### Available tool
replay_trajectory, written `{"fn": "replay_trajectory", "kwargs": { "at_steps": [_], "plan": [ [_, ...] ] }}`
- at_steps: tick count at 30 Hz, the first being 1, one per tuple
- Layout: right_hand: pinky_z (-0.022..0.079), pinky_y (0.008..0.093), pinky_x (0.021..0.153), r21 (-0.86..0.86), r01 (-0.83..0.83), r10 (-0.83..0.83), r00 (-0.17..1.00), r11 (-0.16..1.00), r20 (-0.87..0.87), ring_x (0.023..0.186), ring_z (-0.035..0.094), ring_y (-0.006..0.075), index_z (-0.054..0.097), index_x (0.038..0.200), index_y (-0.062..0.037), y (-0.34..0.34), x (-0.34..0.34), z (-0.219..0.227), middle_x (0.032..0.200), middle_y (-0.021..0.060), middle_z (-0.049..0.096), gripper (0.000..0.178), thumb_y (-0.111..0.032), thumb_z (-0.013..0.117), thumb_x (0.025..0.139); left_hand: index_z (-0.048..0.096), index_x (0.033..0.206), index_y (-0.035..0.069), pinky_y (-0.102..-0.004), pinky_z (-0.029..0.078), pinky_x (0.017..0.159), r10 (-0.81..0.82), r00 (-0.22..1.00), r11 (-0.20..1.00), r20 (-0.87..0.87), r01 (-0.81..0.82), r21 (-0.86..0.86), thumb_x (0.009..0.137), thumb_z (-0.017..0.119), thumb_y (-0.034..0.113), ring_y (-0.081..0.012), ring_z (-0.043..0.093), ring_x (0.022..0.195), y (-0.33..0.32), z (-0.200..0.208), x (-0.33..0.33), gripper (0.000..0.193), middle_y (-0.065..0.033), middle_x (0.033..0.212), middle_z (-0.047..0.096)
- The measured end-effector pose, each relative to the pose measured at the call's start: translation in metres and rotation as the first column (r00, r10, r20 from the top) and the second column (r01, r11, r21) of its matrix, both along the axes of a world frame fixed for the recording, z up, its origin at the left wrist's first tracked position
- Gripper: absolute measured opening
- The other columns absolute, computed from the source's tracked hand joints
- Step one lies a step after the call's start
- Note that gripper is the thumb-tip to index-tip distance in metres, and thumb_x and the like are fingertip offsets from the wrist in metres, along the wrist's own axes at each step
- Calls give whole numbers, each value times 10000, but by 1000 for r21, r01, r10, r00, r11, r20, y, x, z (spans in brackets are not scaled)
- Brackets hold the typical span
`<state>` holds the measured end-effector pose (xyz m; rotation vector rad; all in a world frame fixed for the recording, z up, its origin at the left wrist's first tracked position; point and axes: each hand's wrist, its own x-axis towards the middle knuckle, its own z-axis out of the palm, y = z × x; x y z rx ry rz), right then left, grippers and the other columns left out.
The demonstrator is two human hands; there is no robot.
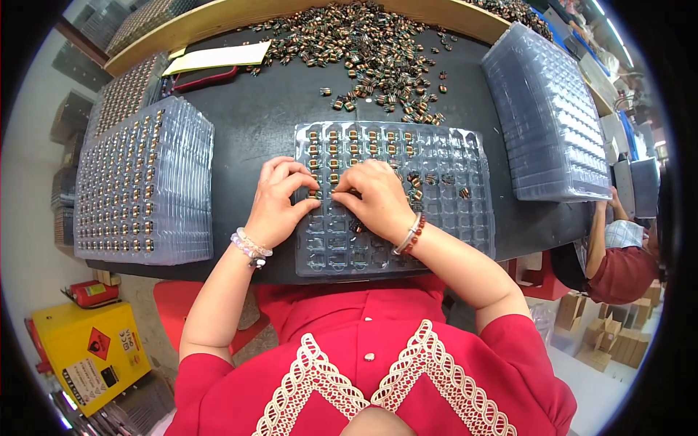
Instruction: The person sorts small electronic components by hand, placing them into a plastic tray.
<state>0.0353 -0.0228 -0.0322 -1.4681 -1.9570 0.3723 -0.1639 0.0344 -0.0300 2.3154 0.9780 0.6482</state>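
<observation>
A clear plastic tray [456, 227] with rows of small pockets lies in front of me on the dark table. Small copper-wound coils [353, 135] fill pockets in its far rows, and some loose ones [416, 193] lie near its middle. At the tray's left side, my left hand [275, 195] has thumb and forefinger closed about one coil [314, 194] at a pocket. My right hand [372, 190] is just beside it over the tray, its thumb and fingertips pinched together. Whatever those right fingertips hold is hidden.
A large heap of loose coils [378, 54] spreads across the far table. Stacked trays filled with coils [120, 185] stand at left, and a tall stack of clear trays [542, 116] at right. A yellow paper [218, 58] lies far left. Another person [622, 261] sits at right.
</observation>
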Motion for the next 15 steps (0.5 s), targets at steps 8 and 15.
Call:
{"fn": "replay_trajectory", "kwargs": {
  "at_steps": [8, 15],
  "plan": [
    [418, 375, 883, 57, -109, 86, 946, 992, 314, 989, 550, 238, 698, 938, -117, -6, 7, 6, 1095, 56, 597, 172, -202, 649, 797, 683, 885, 90, -416, 387, 987, 12, 997, 982, -70, 2, 191, 683, 735, 89, -310, 439, 1180, -11, 1, -5, 209, -72, 1104, 563],
    [429, 399, 888, 92, -80, 69, 991, 993, 114, 1006, 556, 276, 676, 988, -88, -15, 25, 8, 1169, 99, 585, 201, -100, 642, 791, 681, 873, 71, -414, 409, 951, 33, 999, 978, -20, -28, 206, 734, 695, 88, -315, 480, 1126, -15, -4, -2, 141, -88, 1086, 571]
  ]
}}
